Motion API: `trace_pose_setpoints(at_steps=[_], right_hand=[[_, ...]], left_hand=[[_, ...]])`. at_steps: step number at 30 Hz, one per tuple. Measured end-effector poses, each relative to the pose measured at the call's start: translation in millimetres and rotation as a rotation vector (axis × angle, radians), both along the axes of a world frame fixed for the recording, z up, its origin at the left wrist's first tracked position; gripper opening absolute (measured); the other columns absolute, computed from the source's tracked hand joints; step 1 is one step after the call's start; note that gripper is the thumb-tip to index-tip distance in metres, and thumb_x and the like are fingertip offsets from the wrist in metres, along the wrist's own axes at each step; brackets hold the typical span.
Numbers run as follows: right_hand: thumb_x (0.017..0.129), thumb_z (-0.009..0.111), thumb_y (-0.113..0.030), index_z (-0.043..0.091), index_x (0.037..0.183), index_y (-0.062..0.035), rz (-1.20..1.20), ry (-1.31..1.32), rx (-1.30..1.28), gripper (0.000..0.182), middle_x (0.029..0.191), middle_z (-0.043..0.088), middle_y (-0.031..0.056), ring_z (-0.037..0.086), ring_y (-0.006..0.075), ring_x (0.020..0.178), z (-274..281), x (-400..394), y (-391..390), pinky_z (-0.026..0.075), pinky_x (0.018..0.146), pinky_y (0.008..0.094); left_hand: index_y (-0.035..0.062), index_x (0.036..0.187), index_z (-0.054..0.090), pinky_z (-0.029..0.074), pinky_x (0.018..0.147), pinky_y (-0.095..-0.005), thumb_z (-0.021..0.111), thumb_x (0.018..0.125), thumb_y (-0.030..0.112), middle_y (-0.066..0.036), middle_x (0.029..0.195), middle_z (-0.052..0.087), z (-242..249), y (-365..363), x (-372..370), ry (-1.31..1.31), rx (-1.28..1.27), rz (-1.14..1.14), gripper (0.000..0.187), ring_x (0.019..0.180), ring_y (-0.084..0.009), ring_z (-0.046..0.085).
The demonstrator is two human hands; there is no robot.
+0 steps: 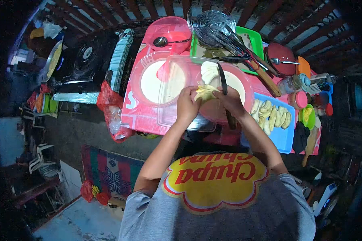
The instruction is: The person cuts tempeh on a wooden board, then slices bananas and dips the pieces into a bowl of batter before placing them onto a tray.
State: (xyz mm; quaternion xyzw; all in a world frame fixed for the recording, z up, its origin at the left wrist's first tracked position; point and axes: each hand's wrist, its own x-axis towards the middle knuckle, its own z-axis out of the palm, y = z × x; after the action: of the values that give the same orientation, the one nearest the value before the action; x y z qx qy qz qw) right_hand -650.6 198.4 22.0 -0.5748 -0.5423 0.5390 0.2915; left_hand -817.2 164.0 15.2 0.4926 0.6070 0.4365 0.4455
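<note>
My left hand is closed on a pale yellow banana, which looks cut into a fan of slices. In my right hand is a knife, its dark blade pointing up and away from me; the fingertips of that hand also touch the banana. Under both hands lies a clear plastic container, with pale fanned pieces at its far right. Left of it stands a pink bowl of creamy white liquid. A second pink bowl with similar liquid is partly hidden behind my right hand.
A blue tray at right holds several peeled bananas. Behind are a green tray with utensils and a pink basin with a ladle. Jars line the right side. A black stove and red plastic bag are left.
</note>
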Motion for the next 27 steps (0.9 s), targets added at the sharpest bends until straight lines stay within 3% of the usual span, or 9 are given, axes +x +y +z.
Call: trace_pose_setpoints(at_steps=[2, 5, 9, 11, 21, 23, 24, 26, 27], right_hand=[[0.069, 0.062, -0.017, 0.055, 0.087, -0.0034, 0.028, -0.332, 0.52, 0.024, 0.073, 0.053, 0.0084, 0.052, 0.0178, 0.064, -16.8, 3.9, 2.5, 0.041, 0.056, 0.0285], [0.066, 0.061, -0.017, 0.055, 0.09, -0.0048, 0.112, -0.469, 0.51, 0.028, 0.078, 0.051, 0.0122, 0.053, 0.0257, 0.074, 5.7, 1.7, -5.0, 0.043, 0.064, 0.0322], [0.066, 0.06, -0.017, 0.055, 0.093, -0.0055, 0.169, -0.497, 0.48, 0.03, 0.077, 0.049, 0.0111, 0.054, 0.0281, 0.075, 13.4, -4.5, -16.8, 0.044, 0.064, 0.0343], [0.073, 0.05, -0.013, 0.057, 0.092, -0.0094, 0.217, -0.51, 0.542, 0.02, 0.082, 0.048, 0.0126, 0.055, 0.0317, 0.069, 5.9, -4.3, -16.8, 0.045, 0.062, 0.0399], [0.069, 0.051, -0.008, 0.058, 0.086, -0.0094, 0.345, -0.566, 0.664, 0.019, 0.077, 0.045, 0.0124, 0.053, 0.0298, 0.062, 0.7, 2.4, -4.4, 0.044, 0.057, 0.0389], [0.068, 0.053, -0.005, 0.055, 0.092, -0.0061, 0.352, -0.423, 0.69, 0.024, 0.074, 0.044, 0.0127, 0.051, 0.0274, 0.069, 5.3, 12.2, -10.2, 0.043, 0.057, 0.0355], [0.069, 0.054, -0.006, 0.054, 0.094, -0.0039, 0.31, 0.019, 0.263, 0.025, 0.076, 0.045, 0.0129, 0.051, 0.0271, 0.074, 13.3, 20.5, -18.1, 0.043, 0.061, 0.036], [0.071, 0.054, -0.008, 0.053, 0.094, -0.0027, 0.217, -0.363, 0.553, 0.024, 0.079, 0.046, 0.0129, 0.051, 0.0268, 0.077, 23.2, 42.4, -37.6, 0.043, 0.063, 0.0357], [0.067, 0.057, -0.012, 0.054, 0.091, -0.0049, 0.134, -0.358, 0.603, 0.026, 0.077, 0.051, 0.0148, 0.052, 0.0311, 0.072, 18.1, 60.6, -48.6, 0.042, 0.063, 0.0394]], left_hand=[[0.004, 0.096, 0.053, 0.041, 0.074, -0.0298, 0.06, 0.066, 0.004, -0.01, 0.09, 0.053, 18.5, -10.4, -0.4, 0.653, 0.254, -0.043, 0.031, 0.084, -0.0243, 0.049], [0.002, 0.096, 0.054, 0.038, 0.076, -0.0348, 0.062, 0.061, 0.004, -0.012, 0.09, 0.051, 15.7, -23.6, 2.7, 0.634, 0.292, -0.064, 0.036, 0.085, -0.0297, 0.045], [0.0021, 0.096, 0.056, 0.038, 0.075, -0.034, 0.062, 0.061, 0.005, -0.012, 0.09, 0.051, 8.7, -24.9, 6.1, 0.647, 0.331, -0.051, 0.036, 0.084, -0.029, 0.046], [0.0019, 0.096, 0.056, 0.038, 0.075, -0.034, 0.061, 0.061, 0.005, -0.012, 0.09, 0.051, 10.5, -23.9, 6.8, 0.645, 0.319, -0.053, 0.035, 0.083, -0.029, 0.046], [0.0018, 0.1, 0.053, 0.037, 0.076, -0.0359, 0.058, 0.062, 0.008, -0.015, 0.086, 0.051, 14.5, -26.4, 5.9, 0.656, 0.365, -0.142, 0.038, 0.083, -0.0304, 0.045], [0.0014, 0.101, 0.053, 0.037, 0.076, -0.0371, 0.056, 0.063, 0.008, -0.016, 0.085, 0.051, 10.7, -26.6, 7.1, 0.708, 0.335, -0.174, 0.038, 0.081, -0.0312, 0.046], [0.0015, 0.101, 0.052, 0.037, 0.076, -0.0376, 0.056, 0.063, 0.008, -0.017, 0.086, 0.051, 9.3, -25.6, 10.2, 0.766, 0.347, -0.17, 0.039, 0.08, -0.0312, 0.046], [0.0017, 0.103, 0.052, 0.036, 0.076, -0.0376, 0.058, 0.064, 0.01, -0.017, 0.087, 0.05, 8.9, -25.2, 14.1, 0.765, 0.368, -0.178, 0.039, 0.082, -0.031, 0.045], [0.0021, 0.102, 0.053, 0.036, 0.079, -0.0345, 0.061, 0.065, 0.01, -0.013, 0.086, 0.05, 11.3, -26.2, 17.1, 0.809, 0.339, -0.155, 0.038, 0.084, -0.028, 0.046]])
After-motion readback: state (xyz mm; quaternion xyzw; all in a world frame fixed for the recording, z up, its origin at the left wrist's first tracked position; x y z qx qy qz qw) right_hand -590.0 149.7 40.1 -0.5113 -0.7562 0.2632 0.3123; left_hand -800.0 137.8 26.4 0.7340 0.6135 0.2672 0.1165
